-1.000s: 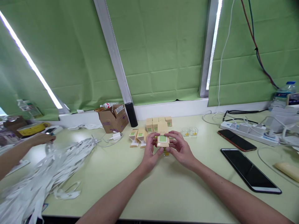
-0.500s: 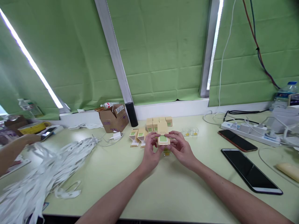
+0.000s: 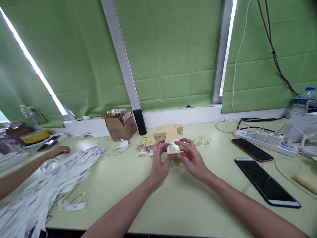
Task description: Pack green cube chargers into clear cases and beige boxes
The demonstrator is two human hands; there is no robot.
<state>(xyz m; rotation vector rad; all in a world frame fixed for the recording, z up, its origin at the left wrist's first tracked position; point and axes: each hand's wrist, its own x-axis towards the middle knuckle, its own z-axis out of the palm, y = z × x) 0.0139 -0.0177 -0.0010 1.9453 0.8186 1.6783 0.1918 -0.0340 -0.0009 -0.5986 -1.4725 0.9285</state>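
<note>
- Holds a tan cardboard box with a green square face (image 3: 172, 148) above the pale-green table (image 3: 158, 208), gripped from opposite sides by left hand (image 3: 160, 160) and right hand (image 3: 192, 159), fingers closed on its edges, probably for steadiness.
- Has a clear plastic cup with yellow contents (image 3: 177, 163) just below; cannot tell whether touching.
- Keeps two open tan cardboard cartons (image 3: 150, 143) leftward, presumably for easy reach.

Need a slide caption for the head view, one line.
Left hand and right hand hold a green-labelled carton, a clear container showing beneath it, similar cartons behind on the pale table.
</note>
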